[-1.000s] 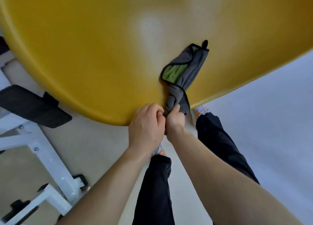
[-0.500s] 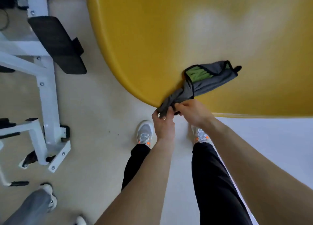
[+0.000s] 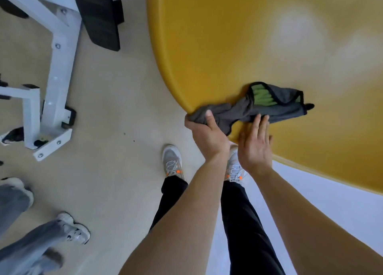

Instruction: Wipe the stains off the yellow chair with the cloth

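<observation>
The yellow chair (image 3: 238,36) fills the upper right of the head view as a broad smooth curved surface. A grey cloth (image 3: 275,109) with a green inner side and black edging lies bunched near the chair's lower rim. My left hand (image 3: 207,136) grips the cloth's left end at the rim, thumb on top. My right hand (image 3: 253,148) is beside it with straight fingers, the fingertips touching the cloth's lower edge.
A white metal frame (image 3: 56,71) with a black pad (image 3: 99,15) stands on the beige floor at the left. Another person's legs and shoes (image 3: 68,231) are at the bottom left. My own feet are below the chair's rim.
The view has swung right, with the chair now at the upper right. My right hand has let go of the cloth and opened flat. My left hand still grips the cloth's end.
</observation>
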Motion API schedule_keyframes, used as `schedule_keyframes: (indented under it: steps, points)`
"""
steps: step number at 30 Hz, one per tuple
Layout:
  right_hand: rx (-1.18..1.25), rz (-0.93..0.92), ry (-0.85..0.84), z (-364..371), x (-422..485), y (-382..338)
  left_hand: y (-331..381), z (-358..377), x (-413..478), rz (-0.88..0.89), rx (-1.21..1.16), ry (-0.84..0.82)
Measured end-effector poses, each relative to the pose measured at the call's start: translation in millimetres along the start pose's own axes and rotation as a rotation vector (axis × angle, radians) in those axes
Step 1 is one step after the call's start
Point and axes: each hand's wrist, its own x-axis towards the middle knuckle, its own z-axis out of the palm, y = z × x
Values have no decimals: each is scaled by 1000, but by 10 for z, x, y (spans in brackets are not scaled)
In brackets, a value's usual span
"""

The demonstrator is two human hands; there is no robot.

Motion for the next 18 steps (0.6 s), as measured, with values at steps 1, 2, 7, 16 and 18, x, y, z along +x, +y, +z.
schedule_keyframes:
  steps: [1,2,7,16,18]
  points:
    - [-1,5,18,37,-7,-22,106,-41,91,59,-12,33]
    - [-3,7,37,54,3,-58,230,-94,190,124,-23,63]
    - [164,200,50,36,41,-215,797,-396,619,581,6,144]
    - [110,284,-53,25,144,-243,-54,-358,283,294,258,-220]
    - [87,278,-54,24,163,-249,218,-418,394,317,195,-111]
